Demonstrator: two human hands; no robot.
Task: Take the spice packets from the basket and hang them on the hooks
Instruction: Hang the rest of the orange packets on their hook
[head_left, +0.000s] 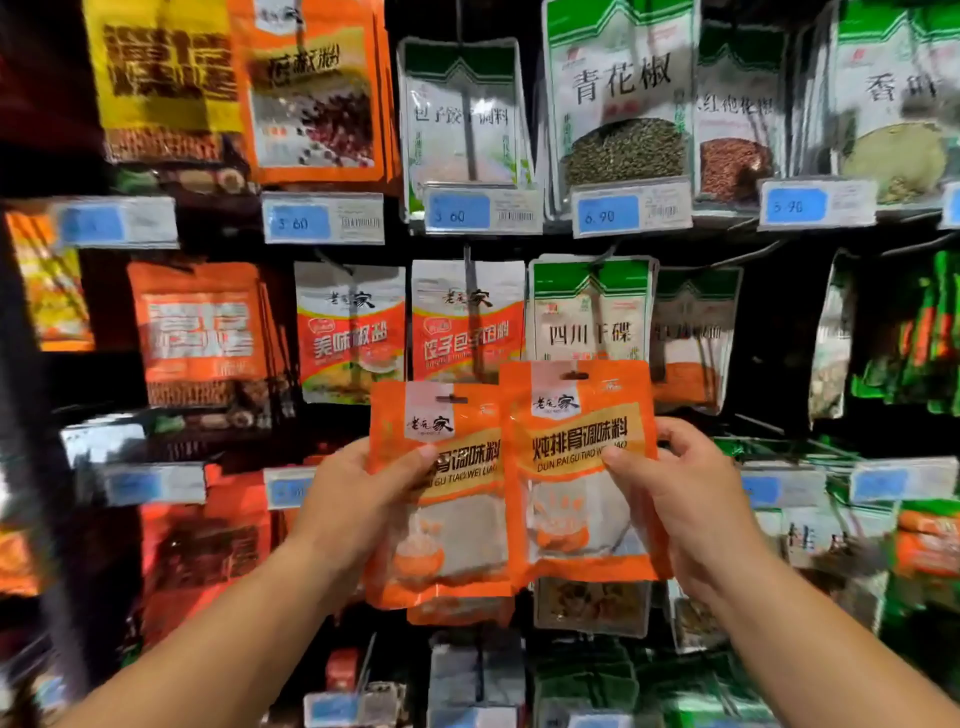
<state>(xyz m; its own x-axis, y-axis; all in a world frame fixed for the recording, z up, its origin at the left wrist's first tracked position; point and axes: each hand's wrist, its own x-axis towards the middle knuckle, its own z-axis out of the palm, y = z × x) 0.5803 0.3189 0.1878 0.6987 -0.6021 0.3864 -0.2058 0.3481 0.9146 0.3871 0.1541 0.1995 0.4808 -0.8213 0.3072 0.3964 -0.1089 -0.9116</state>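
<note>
I hold two orange spice packets up in front of the hook wall. My left hand grips the left orange packet, thumb across its front. My right hand grips the right orange packet, which overlaps the left one's edge and sits a little higher. Both packets are upright, with a hang slot near the top. Behind them, a metal hook carries white and orange packets. The basket is out of view.
Rows of hanging spice packets fill the wall: orange packets at left, green-topped packets at upper right. Blue price tags line the rails between rows. More packets hang below my hands.
</note>
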